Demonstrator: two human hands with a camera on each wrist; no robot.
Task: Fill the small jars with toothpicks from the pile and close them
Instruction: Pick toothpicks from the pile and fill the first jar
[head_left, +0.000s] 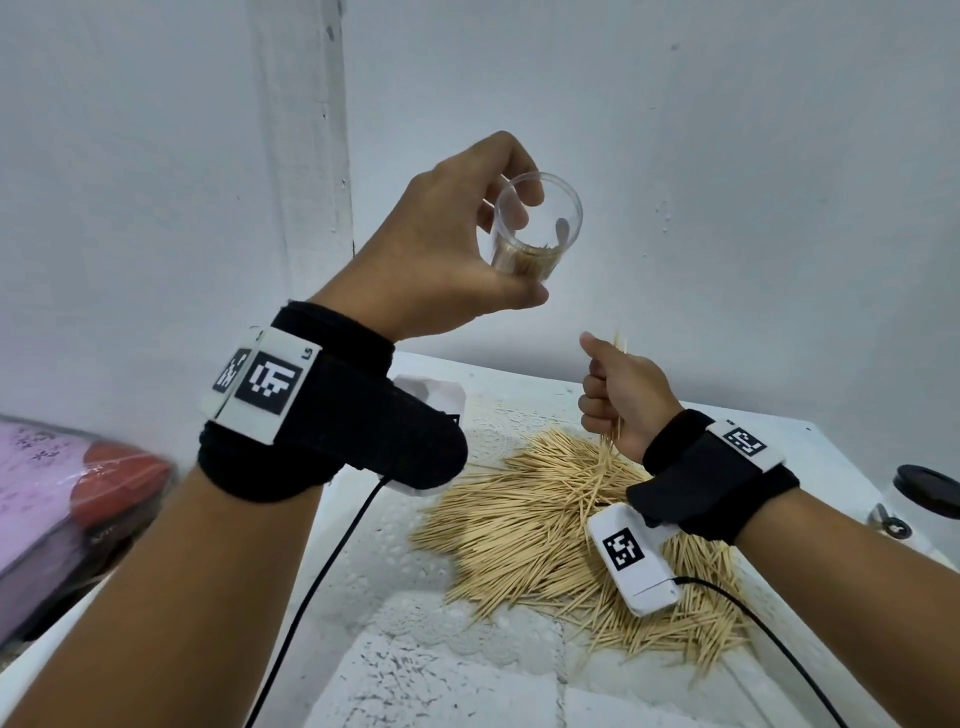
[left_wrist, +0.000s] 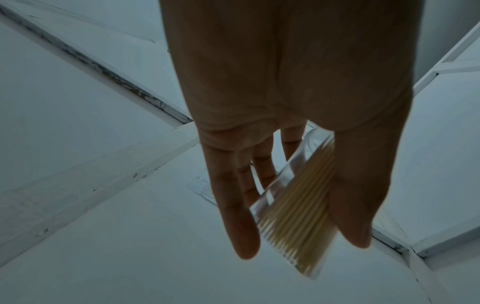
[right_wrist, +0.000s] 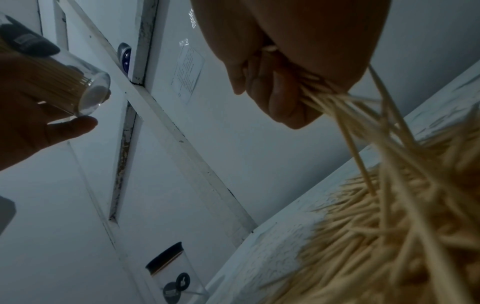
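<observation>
My left hand (head_left: 467, 244) holds a small clear jar (head_left: 535, 228) raised in the air, its mouth open toward me and toothpicks packed in its lower part. In the left wrist view the jar (left_wrist: 293, 205) sits between thumb and fingers. My right hand (head_left: 621, 397) grips a bunch of toothpicks (head_left: 618, 348) in a fist, lower and to the right of the jar, just above the pile (head_left: 561, 530). In the right wrist view the bunch (right_wrist: 345, 115) fans out below the curled fingers, with the jar (right_wrist: 75, 86) at the left.
A jar with a black lid (head_left: 924, 499) stands at the table's right edge, also seen as a lidded jar (right_wrist: 171, 271) in the right wrist view. A white object (head_left: 431, 400) lies behind my left wrist. Pink and red things (head_left: 78, 493) sit off the table at left.
</observation>
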